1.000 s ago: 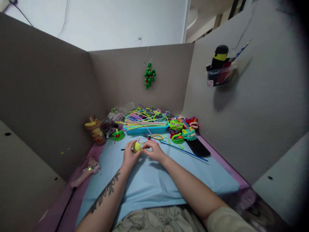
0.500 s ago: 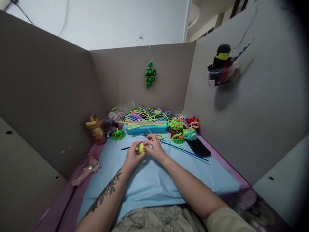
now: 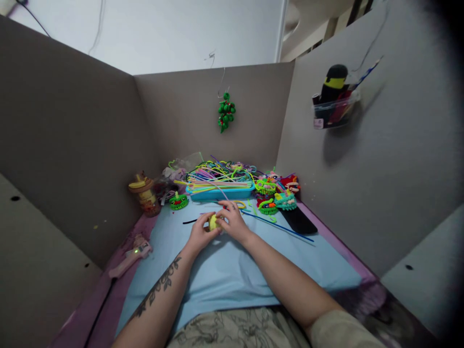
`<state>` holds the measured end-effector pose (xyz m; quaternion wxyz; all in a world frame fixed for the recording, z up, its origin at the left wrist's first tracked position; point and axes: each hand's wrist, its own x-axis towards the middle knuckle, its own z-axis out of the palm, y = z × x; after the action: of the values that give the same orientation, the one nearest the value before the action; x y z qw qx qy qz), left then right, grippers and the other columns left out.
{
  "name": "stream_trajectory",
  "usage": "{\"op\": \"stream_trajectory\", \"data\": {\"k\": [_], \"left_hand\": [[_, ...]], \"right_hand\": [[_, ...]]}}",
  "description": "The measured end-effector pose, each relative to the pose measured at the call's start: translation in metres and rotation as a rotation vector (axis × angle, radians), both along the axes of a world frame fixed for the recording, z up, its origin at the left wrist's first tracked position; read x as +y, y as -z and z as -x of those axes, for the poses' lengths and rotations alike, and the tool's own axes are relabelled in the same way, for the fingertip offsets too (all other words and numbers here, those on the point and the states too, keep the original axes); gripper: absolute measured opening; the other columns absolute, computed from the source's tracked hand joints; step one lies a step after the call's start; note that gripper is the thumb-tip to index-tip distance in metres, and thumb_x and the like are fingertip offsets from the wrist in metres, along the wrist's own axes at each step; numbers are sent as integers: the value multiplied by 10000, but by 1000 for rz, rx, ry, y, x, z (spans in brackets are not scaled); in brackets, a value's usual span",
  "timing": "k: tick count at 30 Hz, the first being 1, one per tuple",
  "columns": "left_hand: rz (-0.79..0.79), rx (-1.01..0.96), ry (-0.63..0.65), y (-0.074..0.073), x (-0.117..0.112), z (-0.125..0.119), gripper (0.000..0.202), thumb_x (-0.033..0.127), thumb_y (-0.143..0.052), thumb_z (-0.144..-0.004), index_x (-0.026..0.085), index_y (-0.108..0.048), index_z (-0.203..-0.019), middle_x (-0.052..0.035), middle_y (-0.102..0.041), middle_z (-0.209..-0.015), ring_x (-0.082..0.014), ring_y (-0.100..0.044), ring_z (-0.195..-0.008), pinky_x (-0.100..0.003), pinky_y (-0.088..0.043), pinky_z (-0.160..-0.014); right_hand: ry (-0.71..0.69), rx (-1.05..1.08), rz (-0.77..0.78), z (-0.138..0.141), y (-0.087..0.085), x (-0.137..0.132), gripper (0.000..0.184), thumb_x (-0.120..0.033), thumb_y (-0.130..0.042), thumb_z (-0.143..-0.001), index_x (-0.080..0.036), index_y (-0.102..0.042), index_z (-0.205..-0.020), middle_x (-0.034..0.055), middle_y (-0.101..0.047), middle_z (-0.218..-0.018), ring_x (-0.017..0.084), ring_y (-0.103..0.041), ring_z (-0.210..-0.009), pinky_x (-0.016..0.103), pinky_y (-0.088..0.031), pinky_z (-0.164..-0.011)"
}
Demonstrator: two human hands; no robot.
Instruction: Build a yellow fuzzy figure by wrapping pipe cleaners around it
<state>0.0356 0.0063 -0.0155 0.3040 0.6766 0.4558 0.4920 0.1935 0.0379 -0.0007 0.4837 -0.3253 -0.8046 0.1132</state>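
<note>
A small yellow fuzzy ball is pinched between both hands above the light blue mat. My left hand cups it from the left, thumb and fingers closed on it. My right hand presses against its right side with curled fingers. A thin purple pipe cleaner rises from the ball toward the blue tray, which is heaped with coloured pipe cleaners.
Finished pipe-cleaner pieces lie at the right of the tray, a green one at its left. A jar and a pink glue gun sit at the left. Grey cardboard walls enclose the desk; a green ornament hangs on the back wall.
Both hands and the yellow ball have shifted slightly right and a little toward the tray. The right hand has closed tighter against the ball.
</note>
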Motion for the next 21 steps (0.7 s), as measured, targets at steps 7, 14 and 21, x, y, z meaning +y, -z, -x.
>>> {"op": "stream_trajectory", "data": {"k": [7, 14, 21], "left_hand": [[-43, 19, -9, 4, 1, 2, 525, 310, -733, -647, 189, -577, -1134, -115, -543, -1158, -250, -535, -1072, -334, -561, -721], [-77, 96, 11, 3, 0, 4, 543, 302, -743, -643, 218, -569, -1151, -109, -529, -1181, -251, -521, -1100, -336, -555, -736], [-119, 186, 39, 4, 1, 5, 541, 275, -726, -665, 240, -556, -1177, -111, -513, -1212, -263, -502, -1139, -390, -521, -832]], "right_hand": [[0, -28, 9, -2, 2, 3, 67, -161, -653, -723, -215, -642, -761, 72, -506, -1207, 250, -378, -1168, 457, -301, -1010], [-57, -65, 154, -4, 4, 9, 65, -141, -658, -701, -199, -635, -684, 64, -497, -1230, 248, -372, -1189, 452, -292, -1008], [-112, -82, 197, -6, 6, 12, 93, -139, -634, -714, -195, -636, -639, 50, -514, -1210, 245, -398, -1176, 451, -280, -1016]]}}
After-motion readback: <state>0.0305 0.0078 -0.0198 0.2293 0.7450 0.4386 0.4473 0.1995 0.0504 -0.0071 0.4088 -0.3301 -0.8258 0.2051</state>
